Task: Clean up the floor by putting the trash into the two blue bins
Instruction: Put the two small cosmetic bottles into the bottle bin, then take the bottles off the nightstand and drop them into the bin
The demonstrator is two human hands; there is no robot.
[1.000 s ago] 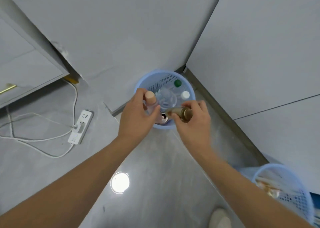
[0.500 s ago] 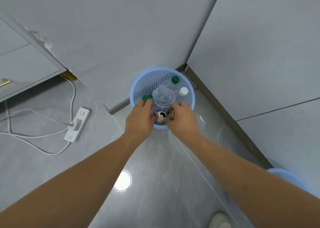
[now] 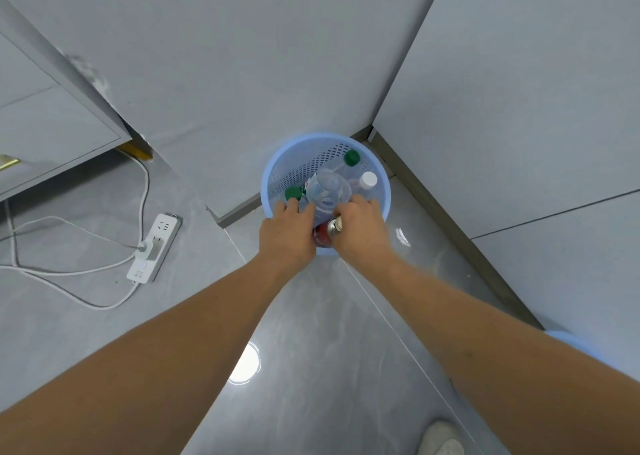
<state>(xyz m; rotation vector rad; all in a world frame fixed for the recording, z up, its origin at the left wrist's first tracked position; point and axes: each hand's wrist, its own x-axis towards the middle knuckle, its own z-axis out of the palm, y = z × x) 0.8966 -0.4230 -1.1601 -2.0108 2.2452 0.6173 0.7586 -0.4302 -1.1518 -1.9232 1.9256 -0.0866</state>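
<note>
Both hands are held over the near rim of a blue bin [image 3: 266, 181] that stands in the corner of the room. The left hand [image 3: 285, 235] is seen from the back, its fingers bent down into the bin; what it holds, if anything, cannot be told. The right hand [image 3: 360, 228] is curled round a small brown bottle [image 3: 334, 225], whose metal end shows at the thumb side. Between the two hands a red can [image 3: 322, 238] is seen inside the bin. Just beyond the fingers a clear bottle [image 3: 327, 188] lies in the bin, with a green cap [image 3: 293, 193] beside the left fingertips, a white cap [image 3: 368, 179] beyond the right hand, and another green cap [image 3: 352, 158] farther off. A second bin [image 3: 571, 342] is partly hidden behind the right forearm. Well left of the left hand a power strip [image 3: 154, 248] lies on the floor.
</note>
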